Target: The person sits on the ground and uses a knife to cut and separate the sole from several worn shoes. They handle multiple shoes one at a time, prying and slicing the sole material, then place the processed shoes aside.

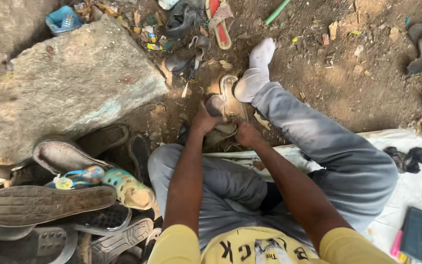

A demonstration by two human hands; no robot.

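we grip a worn sandal [223, 117] between both hands, left hand [204, 122] fingers closed on its near end, right hand [246, 133] fingers clamped beside it

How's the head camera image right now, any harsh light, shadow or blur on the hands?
Head view: soft, shaded daylight, no glare; left hand and right hand on the worn sandal are slightly soft but readable; sun dapples the dirt at upper right; the shoe pile at lower left lies in shade, and wide-angle stretch shows at the edges.
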